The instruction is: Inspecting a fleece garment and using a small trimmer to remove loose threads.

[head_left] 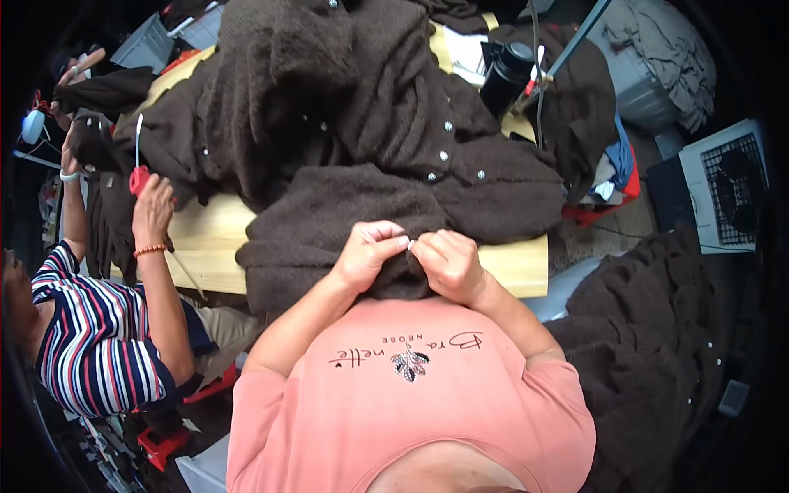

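A dark brown, fuzzy knit garment (329, 205) lies bunched on the table's edge in front of me. My left hand (366, 256) is closed in a pinch, its thumb and forefinger at a small shiny button (410, 245) on the knit. Close against it, my right hand (451, 264) has its fingers curled and closed on the garment beside that same button. The fingertips of both hands nearly touch and partly hide the button. More shiny buttons (444, 155) dot the brown knit farther back.
Brown garments (288, 90) pile over the wooden table (215, 246). A black flask (507, 76) stands at the back right. On the left, a co-worker in a striped shirt (107, 337) holds a red-handled tool (140, 176). More brown knitwear (649, 345) hangs at right.
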Demonstrator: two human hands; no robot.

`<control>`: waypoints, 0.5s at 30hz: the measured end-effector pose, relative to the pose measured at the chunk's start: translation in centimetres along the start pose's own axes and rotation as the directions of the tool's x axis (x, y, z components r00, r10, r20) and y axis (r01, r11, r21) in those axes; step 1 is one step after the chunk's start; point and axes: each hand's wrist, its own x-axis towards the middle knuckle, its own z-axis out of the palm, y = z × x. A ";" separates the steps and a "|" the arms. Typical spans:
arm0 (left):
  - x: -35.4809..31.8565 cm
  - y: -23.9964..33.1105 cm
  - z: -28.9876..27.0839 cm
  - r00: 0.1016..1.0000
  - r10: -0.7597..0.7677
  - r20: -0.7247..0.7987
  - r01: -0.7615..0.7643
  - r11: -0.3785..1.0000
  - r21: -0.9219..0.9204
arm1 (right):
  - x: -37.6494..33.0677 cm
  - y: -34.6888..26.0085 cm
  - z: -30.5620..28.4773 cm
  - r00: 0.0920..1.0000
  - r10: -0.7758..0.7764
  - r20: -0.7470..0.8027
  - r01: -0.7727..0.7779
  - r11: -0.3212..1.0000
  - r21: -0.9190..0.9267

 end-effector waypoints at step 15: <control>-1.7 -0.5 0.8 0.961 0.256 -0.108 -0.190 0.889 0.417 | -1.3 0.9 2.1 0.997 0.011 -0.074 -0.005 0.996 0.084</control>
